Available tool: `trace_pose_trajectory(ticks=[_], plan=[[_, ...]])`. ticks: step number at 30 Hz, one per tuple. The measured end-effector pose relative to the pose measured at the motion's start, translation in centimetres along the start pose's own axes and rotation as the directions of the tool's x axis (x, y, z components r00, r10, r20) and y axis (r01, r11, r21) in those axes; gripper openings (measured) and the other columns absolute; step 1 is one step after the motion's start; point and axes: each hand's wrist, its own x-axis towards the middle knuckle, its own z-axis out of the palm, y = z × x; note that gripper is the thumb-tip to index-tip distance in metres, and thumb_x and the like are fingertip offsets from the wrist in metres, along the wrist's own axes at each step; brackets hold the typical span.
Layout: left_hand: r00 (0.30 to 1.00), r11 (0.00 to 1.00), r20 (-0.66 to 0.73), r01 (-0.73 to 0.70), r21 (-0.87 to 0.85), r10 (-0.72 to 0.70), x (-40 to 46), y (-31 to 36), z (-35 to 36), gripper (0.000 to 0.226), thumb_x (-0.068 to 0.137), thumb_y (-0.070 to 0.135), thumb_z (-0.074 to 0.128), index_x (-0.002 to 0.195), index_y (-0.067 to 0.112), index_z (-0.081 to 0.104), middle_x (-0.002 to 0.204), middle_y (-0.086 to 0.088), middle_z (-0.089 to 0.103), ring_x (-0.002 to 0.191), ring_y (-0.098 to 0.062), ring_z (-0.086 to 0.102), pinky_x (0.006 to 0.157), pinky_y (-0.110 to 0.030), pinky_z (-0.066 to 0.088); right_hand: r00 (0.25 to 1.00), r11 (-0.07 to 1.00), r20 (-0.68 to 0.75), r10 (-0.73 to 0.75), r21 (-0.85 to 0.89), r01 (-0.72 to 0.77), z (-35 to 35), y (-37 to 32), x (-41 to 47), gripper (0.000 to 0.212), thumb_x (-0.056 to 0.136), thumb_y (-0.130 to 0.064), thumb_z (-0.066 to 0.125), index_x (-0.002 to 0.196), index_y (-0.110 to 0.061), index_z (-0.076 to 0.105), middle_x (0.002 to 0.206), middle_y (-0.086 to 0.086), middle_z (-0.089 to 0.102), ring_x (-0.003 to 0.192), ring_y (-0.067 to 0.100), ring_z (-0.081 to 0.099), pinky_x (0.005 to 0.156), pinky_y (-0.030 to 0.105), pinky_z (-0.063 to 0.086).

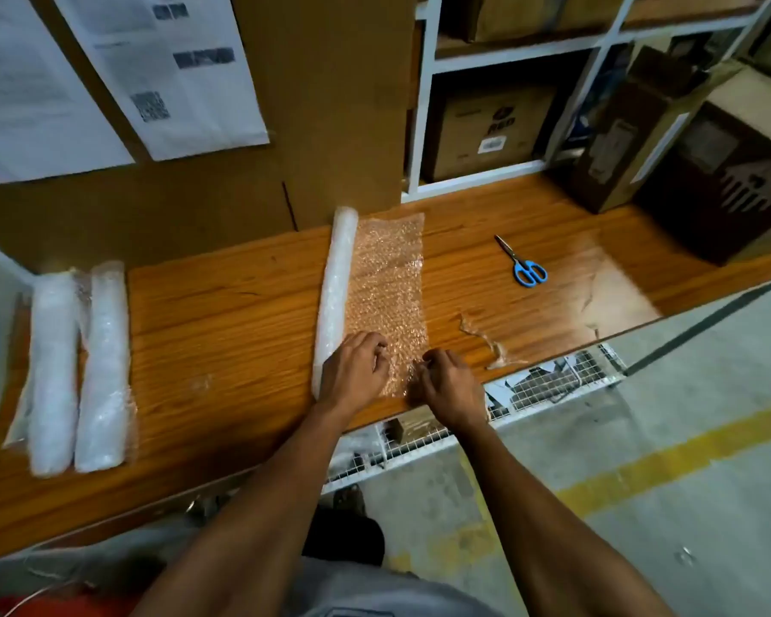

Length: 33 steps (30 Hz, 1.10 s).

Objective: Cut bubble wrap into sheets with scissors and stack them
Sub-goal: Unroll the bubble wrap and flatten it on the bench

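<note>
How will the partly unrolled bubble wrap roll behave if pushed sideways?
The bubble wrap roll is a cylinder lying on the table, so it likely rolls. Probably light. Its unrolled flap looks thin and floppy; it may drag.

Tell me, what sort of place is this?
Probably a warehouse packing station: white shelves stacked with cardboard boxes, a wooden workbench holding bubble wrap rolls, and a concrete floor with a painted yellow line.
</note>
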Motion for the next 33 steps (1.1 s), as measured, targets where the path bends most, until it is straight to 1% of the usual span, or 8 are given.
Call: trace_pose_trajectory(ticks=[4, 8, 12, 15, 24, 26, 29, 33], plan=[[0.998, 0.981, -0.041, 0.047, 0.191, -0.040, 4.2, -2.4, -0.6, 0.030, 0.090, 0.029, 0.064, 0.119, 0.032, 0.064, 0.122, 0.009, 0.058, 0.117, -0.017, 0.051, 0.096, -0.040, 0.046, 0.986, 0.986, 0.058, 0.156, -0.063, -0.152, 0.5, -2.3, 4.5, 0.036, 0.107, -0.044, 0.050, 0.132, -0.018, 0.053, 0.128, 0.009, 0.062, 0.104, 0.031, 0.064, 0.079, 0.038, 0.053], [0.989, 0.947, 0.004, 0.139, 0.291, -0.146, 7.7, -5.3, -0.4, 0.038, 0.087, 0.037, 0.068, 0.124, 0.032, 0.063, 0.137, 0.002, 0.046, 0.127, -0.024, 0.041, 0.100, -0.045, 0.041, 0.951, 0.953, 0.125, 0.281, -0.158, -0.261, 1.0, -3.7, 8.6, 0.052, 0.106, -0.046, 0.051, 0.143, -0.009, 0.044, 0.141, 0.017, 0.053, 0.130, 0.033, 0.051, 0.102, 0.042, 0.048], [0.973, 0.930, 0.069, 0.191, 0.314, -0.222, 10.1, -7.1, -0.3, 0.051, 0.087, 0.046, 0.068, 0.132, 0.029, 0.055, 0.149, -0.002, 0.035, 0.131, -0.029, 0.037, 0.103, -0.046, 0.041, 0.920, 0.913, 0.110, 0.375, -0.213, -0.347, 1.7, -3.9, 11.4, 0.065, 0.104, -0.057, 0.047, 0.144, -0.007, 0.044, 0.145, 0.019, 0.049, 0.135, 0.038, 0.047, 0.106, 0.045, 0.046], [0.965, 0.918, 0.078, 0.210, 0.336, -0.249, 11.1, -7.6, -0.1, 0.058, 0.087, 0.041, 0.071, 0.139, 0.028, 0.048, 0.151, -0.003, 0.031, 0.130, -0.029, 0.038, 0.100, -0.042, 0.044, 0.915, 0.904, 0.122, 0.385, -0.248, -0.348, 2.1, -3.7, 12.8, 0.061, 0.104, -0.057, 0.047, 0.143, -0.010, 0.047, 0.142, 0.018, 0.049, 0.133, 0.037, 0.047, 0.107, 0.046, 0.045], [0.946, 0.932, 0.063, 0.301, 0.203, -0.319, 12.6, -8.4, 0.8, 0.068, 0.082, 0.019, 0.078, 0.142, 0.027, 0.047, 0.146, -0.005, 0.033, 0.131, -0.028, 0.040, 0.102, -0.038, 0.049, 0.909, 0.917, 0.169, 0.382, -0.192, -0.350, 2.2, -1.5, 15.7, 0.043, 0.100, -0.030, 0.067, 0.134, -0.008, 0.053, 0.132, 0.017, 0.058, 0.123, 0.035, 0.057, 0.102, 0.051, 0.055], [0.941, 0.939, 0.052, 0.327, 0.104, -0.333, 12.4, -8.0, 1.0, 0.063, 0.084, 0.016, 0.077, 0.140, 0.025, 0.049, 0.145, -0.006, 0.034, 0.131, -0.029, 0.043, 0.103, -0.039, 0.048, 0.922, 0.929, 0.141, 0.362, -0.143, -0.343, 2.0, -0.7, 15.9, 0.039, 0.103, -0.025, 0.063, 0.133, -0.005, 0.050, 0.123, 0.018, 0.062, 0.113, 0.035, 0.062, 0.092, 0.045, 0.056], [0.919, 0.919, 0.032, 0.394, -0.026, -0.393, 12.0, -6.8, 1.2, 0.059, 0.089, 0.017, 0.074, 0.141, 0.025, 0.049, 0.147, -0.005, 0.032, 0.124, -0.027, 0.050, 0.087, -0.033, 0.049, 0.936, 0.942, 0.114, 0.332, 0.016, -0.336, 1.5, 0.6, 16.0, 0.026, 0.105, -0.022, 0.058, 0.125, -0.010, 0.048, 0.103, 0.013, 0.065, 0.092, 0.032, 0.066, 0.072, 0.035, 0.047], [0.906, 0.904, -0.004, 0.422, -0.071, -0.423, 11.4, -5.6, 1.1, 0.058, 0.092, 0.016, 0.069, 0.144, 0.029, 0.048, 0.150, -0.005, 0.032, 0.118, -0.027, 0.052, 0.080, -0.032, 0.047, 0.949, 0.929, 0.088, 0.303, 0.197, -0.315, 0.5, 2.9, 16.0, 0.020, 0.099, -0.013, 0.064, 0.115, -0.018, 0.054, 0.097, 0.006, 0.068, 0.078, 0.025, 0.066, 0.054, 0.019, 0.038]])
